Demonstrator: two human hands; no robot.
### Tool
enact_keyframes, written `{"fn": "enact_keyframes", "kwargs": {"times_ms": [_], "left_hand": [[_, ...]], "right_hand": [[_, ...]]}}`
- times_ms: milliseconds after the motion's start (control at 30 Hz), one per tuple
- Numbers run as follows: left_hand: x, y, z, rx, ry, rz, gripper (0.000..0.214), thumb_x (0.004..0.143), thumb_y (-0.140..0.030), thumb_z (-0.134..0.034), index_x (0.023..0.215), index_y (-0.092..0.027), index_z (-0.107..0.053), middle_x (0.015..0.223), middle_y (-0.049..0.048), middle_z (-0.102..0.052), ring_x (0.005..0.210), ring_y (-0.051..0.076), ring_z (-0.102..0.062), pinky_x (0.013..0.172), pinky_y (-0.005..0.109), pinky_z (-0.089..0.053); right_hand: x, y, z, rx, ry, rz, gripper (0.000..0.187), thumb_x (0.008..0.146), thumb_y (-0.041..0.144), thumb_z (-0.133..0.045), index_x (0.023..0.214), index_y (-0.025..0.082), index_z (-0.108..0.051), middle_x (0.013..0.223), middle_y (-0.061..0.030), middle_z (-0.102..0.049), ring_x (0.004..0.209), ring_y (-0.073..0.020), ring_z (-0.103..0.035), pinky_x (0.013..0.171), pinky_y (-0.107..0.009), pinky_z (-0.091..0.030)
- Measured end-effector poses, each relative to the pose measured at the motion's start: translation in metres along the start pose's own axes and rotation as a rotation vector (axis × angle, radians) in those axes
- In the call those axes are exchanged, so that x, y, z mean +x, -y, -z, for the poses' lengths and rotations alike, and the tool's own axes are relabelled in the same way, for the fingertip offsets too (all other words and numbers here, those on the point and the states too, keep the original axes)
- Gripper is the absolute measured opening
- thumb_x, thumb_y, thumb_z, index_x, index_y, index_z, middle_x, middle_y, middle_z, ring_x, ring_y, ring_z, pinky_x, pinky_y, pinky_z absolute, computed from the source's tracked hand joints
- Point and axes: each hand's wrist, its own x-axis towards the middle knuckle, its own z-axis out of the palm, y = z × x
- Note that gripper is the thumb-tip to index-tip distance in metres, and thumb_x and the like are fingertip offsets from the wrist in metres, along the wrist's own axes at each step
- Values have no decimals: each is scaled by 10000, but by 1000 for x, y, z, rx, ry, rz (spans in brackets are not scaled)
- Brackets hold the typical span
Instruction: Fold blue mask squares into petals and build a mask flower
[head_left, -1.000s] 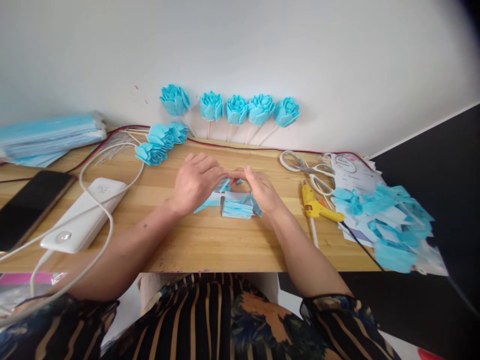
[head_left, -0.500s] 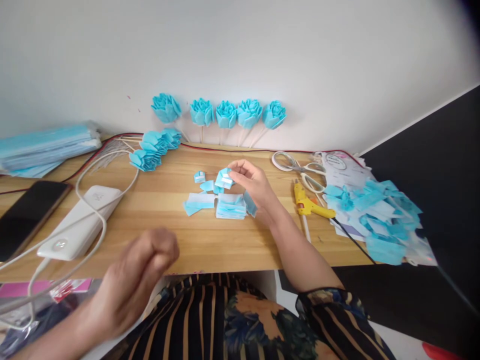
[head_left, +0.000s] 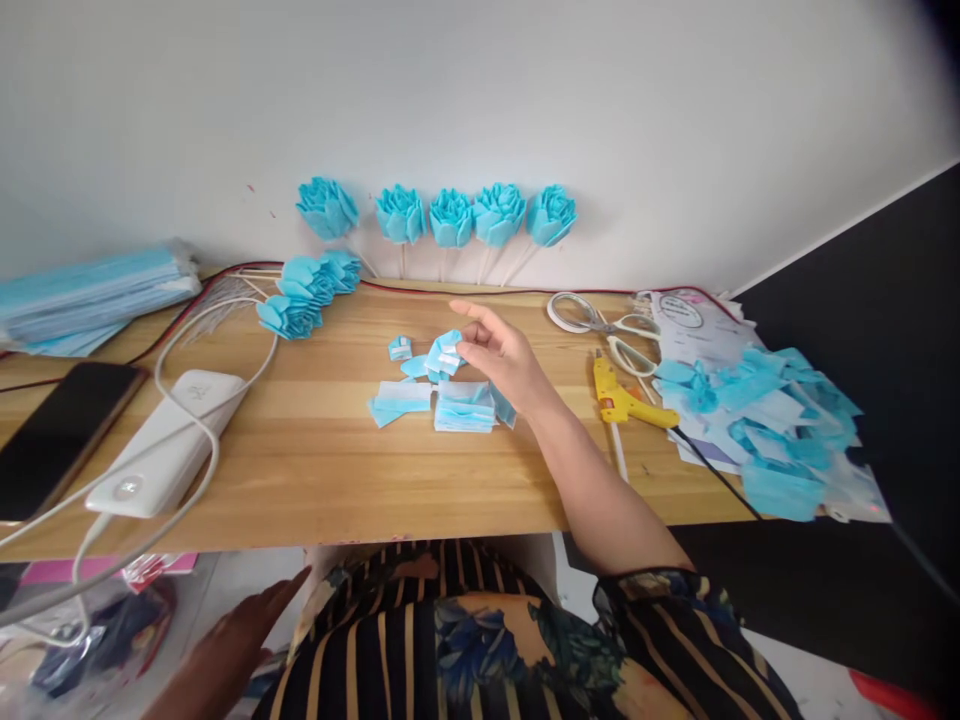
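Note:
My right hand (head_left: 499,350) is over the middle of the table, index finger stretched out and apart from the thumb. Its thumb tip reaches a small folded blue piece of mask fabric (head_left: 444,352) with a white strip on it, lying on other blue pieces. A similar small folded piece (head_left: 400,347) lies just left. In front are a stack of cut blue-and-white fabric pieces (head_left: 463,410) and a flat loose piece (head_left: 401,397). My left hand (head_left: 244,625) is below the table's front edge by my lap, fingers stretched out, holding nothing.
Several blue fabric flowers (head_left: 451,218) on sticks lean against the wall; more flowers (head_left: 307,285) lie left. A yellow glue gun (head_left: 619,400), scissors (head_left: 626,328), tape roll (head_left: 570,311) and scraps (head_left: 787,430) lie right. A phone (head_left: 64,430), power bank (head_left: 169,440) and mask stack (head_left: 97,290) are left.
My left hand has dropped from above the table's front edge to beside my lap, its fingers uncurling. My right index finger has lifted away from the folded blue piece.

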Motion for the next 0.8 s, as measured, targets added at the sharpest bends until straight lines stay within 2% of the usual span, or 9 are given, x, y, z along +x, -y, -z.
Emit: {"fn": "enact_keyframes", "kwargs": {"times_ms": [100,167,267,333,400,467,500,600,800], "left_hand": [[-9,3,26,12,9,17,342,841,-513,-654,1147,-424,-779,859,40,-784,925,331,-703,720,430,-582],[-4,6,47,6,-1,-11,295,869,-465,-654,1134,-427,-778,906,21,-796,922,307,-718,736,404,-588],[42,7,61,-34,-47,-117,247,937,-369,-616,1133,-373,-766,1018,18,-798,894,238,-728,755,346,-578],[94,7,54,-92,-116,-155,259,943,-382,-613,1126,-272,-759,980,58,-779,787,199,-697,661,303,-546],[145,8,40,-184,-133,-163,353,917,-422,-633,1175,-197,-722,1024,89,-762,794,187,-681,639,281,-527],[183,10,25,-267,-55,-167,382,905,-475,-629,1124,-175,-716,994,77,-759,788,177,-674,649,270,-514],[195,11,19,-277,-9,-169,349,898,-480,-627,1027,-172,-727,924,59,-754,752,166,-656,638,263,-494],[210,11,8,-292,64,-170,267,852,-431,-650,837,-171,-711,726,9,-692,646,135,-577,591,247,-424],[210,12,-4,-433,-8,-68,242,804,-402,-640,758,-166,-658,674,5,-640,595,122,-507,555,250,-377]], "right_hand": [[-1,1,-3,-66,10,15,547,834,272,-667,1373,233,-589,899,-2,-657,837,-154,-609,822,-318,-521],[-2,1,-6,-118,15,20,552,834,262,-658,1382,234,-588,907,-8,-666,845,-160,-613,815,-319,-521],[-3,1,-8,-178,26,38,563,837,266,-649,1395,236,-578,920,-13,-679,855,-166,-622,812,-321,-521],[-3,1,-8,-207,30,68,569,841,278,-648,1402,233,-571,914,-10,-676,855,-166,-624,828,-327,-520],[-3,1,-7,-240,25,94,569,840,278,-647,1402,234,-569,898,-5,-670,852,-165,-624,853,-334,-516],[-3,1,-6,-272,12,100,567,837,262,-643,1399,243,-569,884,1,-667,841,-163,-625,866,-334,-513],[-2,1,-6,-283,4,100,568,834,252,-641,1397,249,-570,875,4,-666,831,-162,-624,864,-331,-513],[-1,1,-3,-305,-10,99,575,827,238,-632,1398,258,-569,860,11,-662,809,-156,-618,847,-319,-514],[0,2,2,-316,15,90,606,824,236,-613,1427,241,-548,929,-9,-685,858,-164,-636,857,-323,-514]]}}
